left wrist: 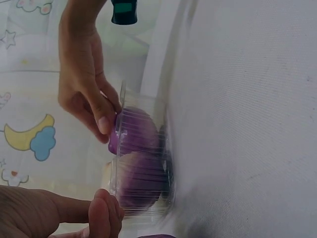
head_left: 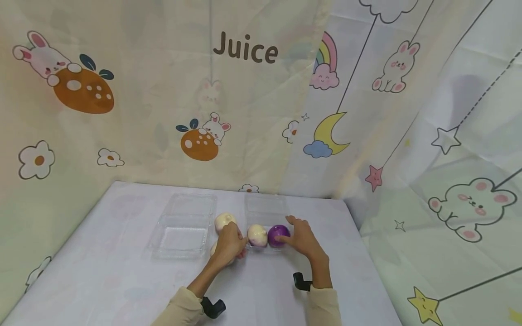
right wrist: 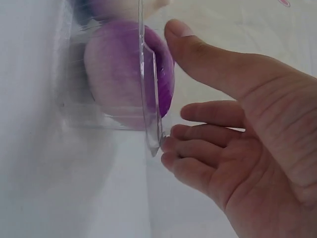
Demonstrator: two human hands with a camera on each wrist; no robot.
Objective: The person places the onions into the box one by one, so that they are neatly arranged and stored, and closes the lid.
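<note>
In the head view, a clear plastic clamshell container stands with its lid raised back. Its base holds a cream turnip-like ball with a purple underside and a glossy purple one. My left hand is at the base's left edge; its thumb and finger pinch the rim in the left wrist view. My right hand reaches over the right side, thumb by the purple turnip-like ball and other fingers loosely bent near the container's corner. Another cream ball lies beyond my left hand, and one more is partly hidden by it.
A second open clear clamshell container stands on the left of the white-covered table. Printed cloth curtains hang behind and to the right. Black mounts are worn at both wrists.
</note>
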